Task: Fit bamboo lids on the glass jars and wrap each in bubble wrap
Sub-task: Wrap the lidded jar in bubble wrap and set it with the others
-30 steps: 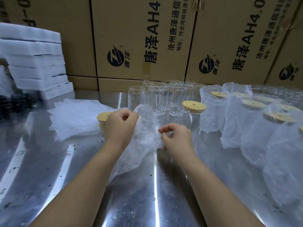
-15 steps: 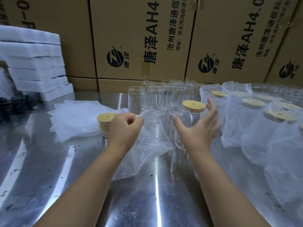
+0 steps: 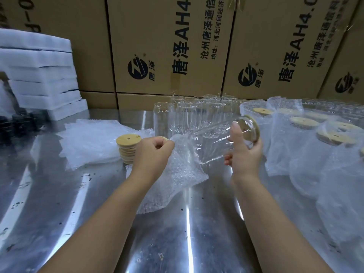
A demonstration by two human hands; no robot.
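We see the right hand curled round a clear glass jar, gripping it near its mouth end and holding it above the steel desk. The jar lies tilted almost on its side, base pointing left and down, and it has nothing in it. A bamboo lid sits on its mouth, facing right. The left hand is closed in a fist, pinching the top edge of a bubble-wrap bag whose lower end rests on the desk. The jar's base is right at the bag's raised edge (we cannot tell whether it is inside yet).

Just left of the left hand stands a stack of lids, beside a flat pile of bubble wrap. Behind the hands a cluster of open jars stands upright, all without lids and all empty. To the right are wrapped jars, each in its own bubble-wrap bag with a bamboo lid showing at the top. White foam sheets are stacked far left, and printed cardboard boxes stand along the back.
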